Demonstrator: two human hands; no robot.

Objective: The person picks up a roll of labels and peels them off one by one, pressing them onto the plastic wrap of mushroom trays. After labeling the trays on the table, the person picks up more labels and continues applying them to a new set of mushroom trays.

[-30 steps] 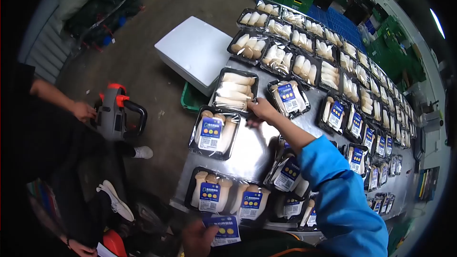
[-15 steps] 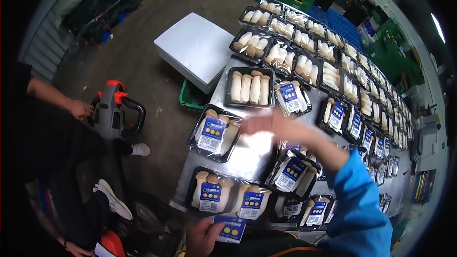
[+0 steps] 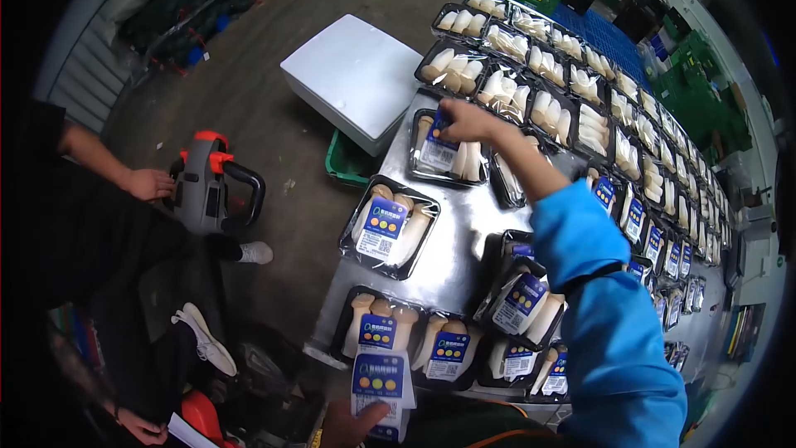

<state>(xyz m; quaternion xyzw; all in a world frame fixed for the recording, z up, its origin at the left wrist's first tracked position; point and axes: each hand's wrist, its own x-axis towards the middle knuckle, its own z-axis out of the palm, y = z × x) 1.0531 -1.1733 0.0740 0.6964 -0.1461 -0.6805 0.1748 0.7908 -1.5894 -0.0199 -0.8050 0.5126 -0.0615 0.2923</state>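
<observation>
My right hand [image 3: 468, 122], in a blue sleeve, presses a blue and white label [image 3: 439, 143] onto a film-wrapped black tray of mushrooms [image 3: 471, 163] at the upper middle of the metal table. Low in the view, my left hand [image 3: 355, 423] holds a stack of the same labels [image 3: 380, 383], its thumb on top. Between my hands lies a labelled mushroom tray [image 3: 390, 227]. More labelled trays [image 3: 448, 352] sit along the near edge, and one labelled tray [image 3: 521, 302] rests tilted on others below my right forearm.
Rows of unlabelled mushroom trays [image 3: 547, 116] fill the table's far side. A white foam box [image 3: 352, 75] stands over a green crate [image 3: 347, 161] beside the table [image 3: 332, 307]. At the left, a person's hand [image 3: 149, 184] is by a grey and orange machine handle [image 3: 201, 187].
My right hand has moved up and away from the near labelled tray to the upper tray, which now has a label on it. The label stack in my left hand has turned more upright.
</observation>
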